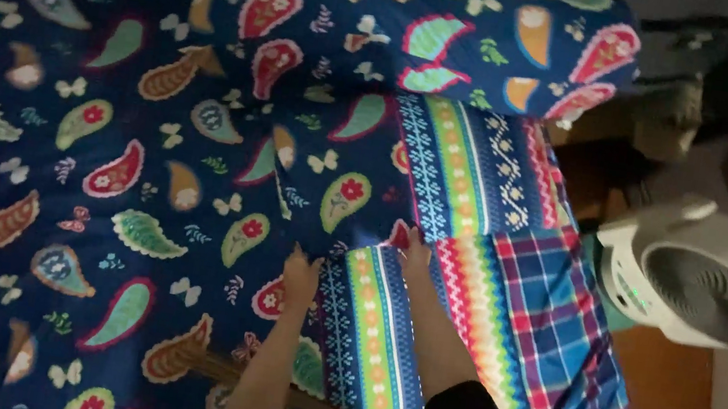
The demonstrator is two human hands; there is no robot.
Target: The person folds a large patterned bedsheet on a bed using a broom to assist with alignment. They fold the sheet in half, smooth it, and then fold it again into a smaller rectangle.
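Head view. Your left hand (301, 273) and right hand (414, 252) both rest flat on the bedspread (156, 161), a dark blue cloth printed with paisley shapes and bordered by a striped band (470, 167). The fingers of each hand lie spread and pressed to the fabric; neither hand pinches or holds a fold, as far as the dim light lets you judge. The hands are near each other, the right a little farther up the bed than the left.

The relation to note — the striped band runs lengthwise away from you, from near your forearms up toward the pillow (485, 44), and your right hand sits on its inner edge, where stripes meet paisley. Your left hand lies just beside that edge, on the paisley field. So the right hand is the nearer one to the band and to the bed's side; the broad spread of cloth extends away to the left of both hands.

Beyond the band, a plaid sheet (551, 338) hangs over the bed's right side — it touches the striped border along its length. A white fan (698, 273) stands on the floor to the right, well apart from your hands. The pillow, in matching fabric, lies across the head of the bed, far ahead of both hands.
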